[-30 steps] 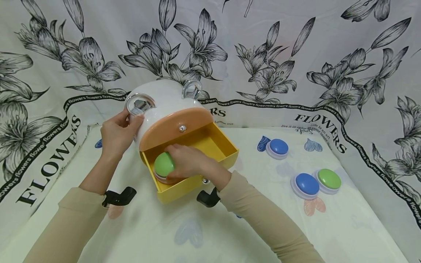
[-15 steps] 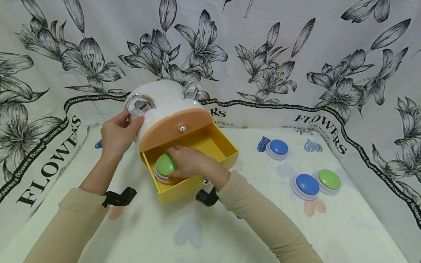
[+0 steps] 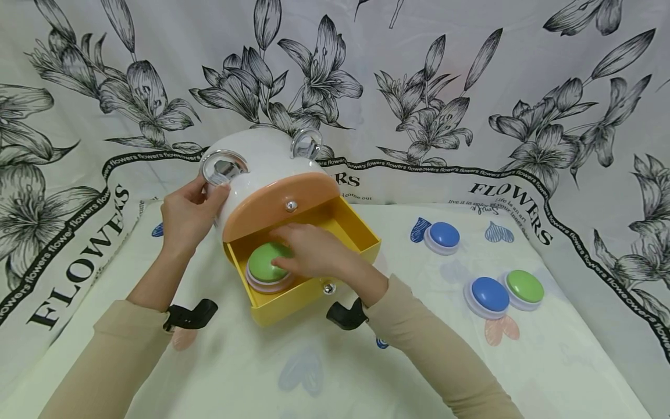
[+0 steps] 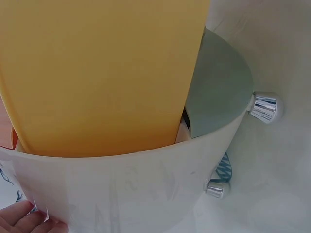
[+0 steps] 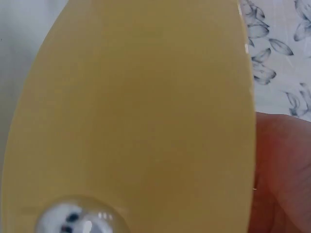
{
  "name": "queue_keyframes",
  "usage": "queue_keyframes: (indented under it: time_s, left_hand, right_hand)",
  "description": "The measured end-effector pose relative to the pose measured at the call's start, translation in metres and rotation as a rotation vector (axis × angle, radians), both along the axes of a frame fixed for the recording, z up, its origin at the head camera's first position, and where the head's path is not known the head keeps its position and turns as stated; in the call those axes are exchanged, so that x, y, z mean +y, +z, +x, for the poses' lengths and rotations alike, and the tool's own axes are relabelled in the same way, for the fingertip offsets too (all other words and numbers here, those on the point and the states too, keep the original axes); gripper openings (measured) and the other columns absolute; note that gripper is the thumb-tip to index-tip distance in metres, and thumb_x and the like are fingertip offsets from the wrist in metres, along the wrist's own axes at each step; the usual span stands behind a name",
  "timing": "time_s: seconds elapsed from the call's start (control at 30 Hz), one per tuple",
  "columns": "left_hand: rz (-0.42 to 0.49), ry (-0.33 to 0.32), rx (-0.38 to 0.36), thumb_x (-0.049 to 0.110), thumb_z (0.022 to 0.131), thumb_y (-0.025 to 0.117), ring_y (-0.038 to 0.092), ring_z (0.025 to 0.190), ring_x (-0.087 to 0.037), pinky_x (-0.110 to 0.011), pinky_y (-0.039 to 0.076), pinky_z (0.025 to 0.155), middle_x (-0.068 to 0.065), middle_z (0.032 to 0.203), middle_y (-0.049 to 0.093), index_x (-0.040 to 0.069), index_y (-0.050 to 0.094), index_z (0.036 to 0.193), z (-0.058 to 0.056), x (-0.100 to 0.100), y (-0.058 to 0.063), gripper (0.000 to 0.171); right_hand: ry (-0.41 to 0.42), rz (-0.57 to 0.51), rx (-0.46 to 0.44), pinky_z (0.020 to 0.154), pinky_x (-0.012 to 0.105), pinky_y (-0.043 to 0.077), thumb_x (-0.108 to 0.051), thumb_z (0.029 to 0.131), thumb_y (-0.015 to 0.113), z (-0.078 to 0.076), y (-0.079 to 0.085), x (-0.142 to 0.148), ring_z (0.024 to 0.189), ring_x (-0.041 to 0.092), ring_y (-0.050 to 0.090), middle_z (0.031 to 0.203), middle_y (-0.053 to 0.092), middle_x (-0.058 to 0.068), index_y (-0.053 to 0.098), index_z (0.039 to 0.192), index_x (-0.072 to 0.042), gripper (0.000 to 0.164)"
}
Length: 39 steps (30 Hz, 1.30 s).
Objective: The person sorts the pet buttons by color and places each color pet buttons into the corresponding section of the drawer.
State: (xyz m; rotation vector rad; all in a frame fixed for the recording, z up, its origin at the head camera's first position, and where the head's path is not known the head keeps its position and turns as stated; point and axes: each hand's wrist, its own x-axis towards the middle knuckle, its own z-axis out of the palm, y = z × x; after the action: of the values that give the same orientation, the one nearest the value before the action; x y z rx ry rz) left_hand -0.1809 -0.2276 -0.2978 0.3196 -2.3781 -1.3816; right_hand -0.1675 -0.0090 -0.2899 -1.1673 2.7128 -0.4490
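Observation:
A white rounded drawer box (image 3: 262,154) with an orange upper front (image 3: 282,201) stands left of centre in the head view, its yellow drawer (image 3: 293,304) pulled out. My left hand (image 3: 191,212) grips the box's left side, thumb just below a chrome ring-shaped part (image 3: 224,167). In the left wrist view its fingertips (image 4: 31,221) lie against the white shell. A green push button with a pale base (image 3: 268,263) sits in the drawer's left part. My right hand (image 3: 314,250) is over the drawer, thumb at the green dome, fingers loosely extended behind it; the fingertips are partly hidden.
To the right on the cloth lie a blue button (image 3: 444,234), another blue button (image 3: 489,295) and a green button (image 3: 525,286) touching it or nearly so. A flower-printed curtain (image 3: 419,87) hangs behind. The drawer has a chrome knob (image 3: 328,288).
My right hand has loosened from the green button and shifted slightly up and right. The button has moved slightly right within the drawer. The left hand has stayed put.

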Motion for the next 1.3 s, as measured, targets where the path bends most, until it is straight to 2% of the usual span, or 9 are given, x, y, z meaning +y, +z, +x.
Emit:
queue_keyframes:
  time_s: [0.3, 0.47, 0.67, 0.83, 1.07, 1.3]
  left_hand:
    - [-0.002, 0.004, -0.006, 0.050, 0.083, 0.058, 0.055, 0.101, -0.013, -0.005, 0.046, 0.064, -0.005, 0.126, 0.058, 0.020, 0.048, 0.135, -0.001, 0.000, 0.000, 0.060]
    - [0.002, 0.004, -0.010, 0.049, 0.083, 0.058, 0.055, 0.100, -0.011, -0.005, 0.046, 0.065, -0.005, 0.126, 0.058, 0.021, 0.048, 0.135, -0.001, 0.000, -0.001, 0.060]
    - [0.006, 0.011, -0.005, 0.049, 0.083, 0.058, 0.056, 0.095, -0.007, -0.005, 0.046, 0.064, -0.006, 0.124, 0.059, 0.020, 0.048, 0.135, -0.001, -0.001, 0.000, 0.060]
    - [0.007, 0.009, -0.003, 0.048, 0.083, 0.059, 0.056, 0.095, -0.006, -0.005, 0.046, 0.064, -0.007, 0.124, 0.059, 0.020, 0.048, 0.135, -0.001, 0.000, 0.001, 0.060]
    - [0.002, 0.006, -0.004, 0.049, 0.083, 0.059, 0.056, 0.092, -0.006, -0.005, 0.046, 0.063, -0.007, 0.123, 0.060, 0.020, 0.048, 0.135, -0.002, -0.001, 0.000, 0.060]
    - [-0.003, -0.001, -0.001, 0.049, 0.083, 0.059, 0.055, 0.089, -0.005, -0.005, 0.046, 0.062, -0.008, 0.122, 0.061, 0.019, 0.048, 0.135, -0.002, -0.001, -0.001, 0.061]
  right_hand:
    - [-0.038, -0.197, 0.056, 0.095, 0.026, 0.044, -0.029, 0.086, 0.064, 0.007, 0.008, 0.023, 0.112, 0.014, 0.054, 0.121, 0.059, -0.001, 0.054, 0.124, -0.013, 0.042]
    - [-0.035, -0.286, 0.162, 0.091, 0.025, 0.046, -0.026, 0.085, 0.067, 0.010, 0.007, 0.041, 0.105, 0.015, 0.057, 0.114, 0.062, 0.001, 0.057, 0.117, -0.012, 0.036]
    - [-0.076, -0.331, 0.296, 0.087, 0.026, 0.049, -0.026, 0.084, 0.067, 0.013, 0.003, 0.065, 0.103, 0.013, 0.058, 0.110, 0.062, -0.002, 0.060, 0.113, -0.014, 0.032]
    - [-0.150, -0.348, 0.320, 0.086, 0.028, 0.050, -0.026, 0.084, 0.068, 0.013, 0.002, 0.085, 0.101, 0.015, 0.057, 0.111, 0.062, 0.000, 0.060, 0.113, -0.014, 0.032]
    - [-0.230, -0.390, 0.323, 0.089, 0.034, 0.049, -0.022, 0.084, 0.068, 0.001, -0.008, 0.122, 0.104, 0.018, 0.057, 0.111, 0.062, 0.002, 0.061, 0.114, -0.010, 0.033]
    - [-0.310, -0.521, 0.355, 0.084, 0.039, 0.051, -0.013, 0.082, 0.069, -0.018, -0.033, 0.166, 0.100, 0.022, 0.060, 0.107, 0.065, 0.008, 0.060, 0.111, -0.007, 0.030]
